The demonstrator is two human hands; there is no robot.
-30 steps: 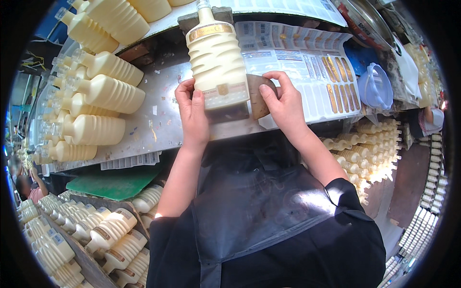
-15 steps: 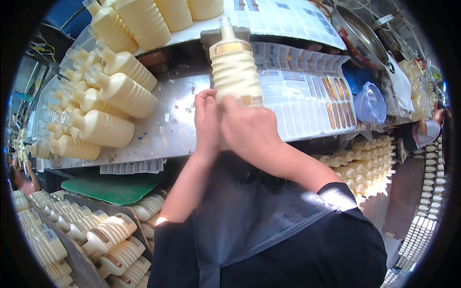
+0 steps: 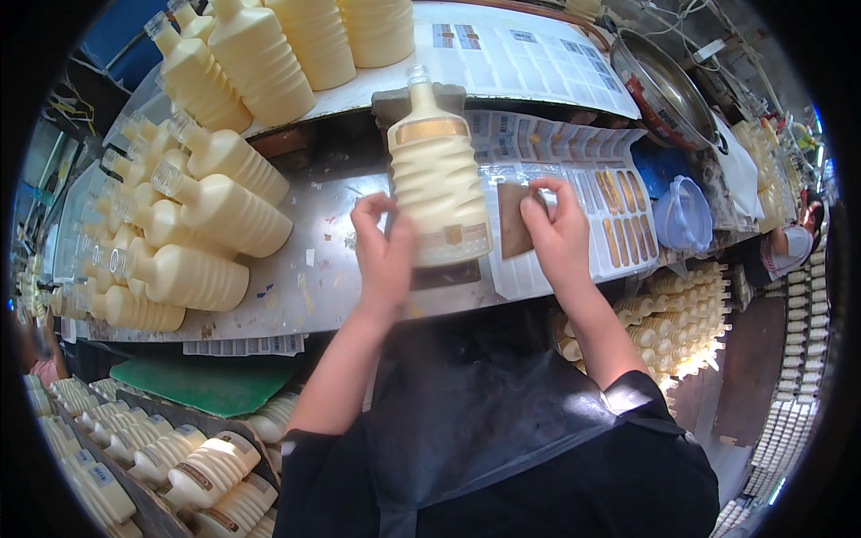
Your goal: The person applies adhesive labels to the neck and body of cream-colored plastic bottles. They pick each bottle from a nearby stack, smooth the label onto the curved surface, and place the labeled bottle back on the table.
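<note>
A cream ribbed bottle point(image 3: 439, 184) with a clear neck lies on its back in front of me, neck pointing away. It carries a gold band near the shoulder and a small gold-brown label strip near its base. My left hand point(image 3: 386, 255) is just left of the bottle's lower part, fingers curled and thumb apart, partly blurred, with nothing seen in it. To the bottle's right, my right hand point(image 3: 560, 235) pinches a flat brown rectangular piece point(image 3: 515, 222) between thumb and fingers. The piece hangs over the label sheet point(image 3: 529, 278), which bears rows of gold strips.
Cream bottles point(image 3: 215, 215) are piled at the left of the metal table point(image 3: 314, 269); others stand on the raised shelf point(image 3: 430, 45) beside another label sheet point(image 3: 529, 54). A lilac bucket point(image 3: 683, 215) and a large pan point(image 3: 668, 85) are at right. Crated bottles point(image 3: 211, 466) lie lower left.
My right hand has moved right, off the bottle's base, and the brown piece now shows in it. My left hand has lowered slightly. The label strip on the bottle is now uncovered.
</note>
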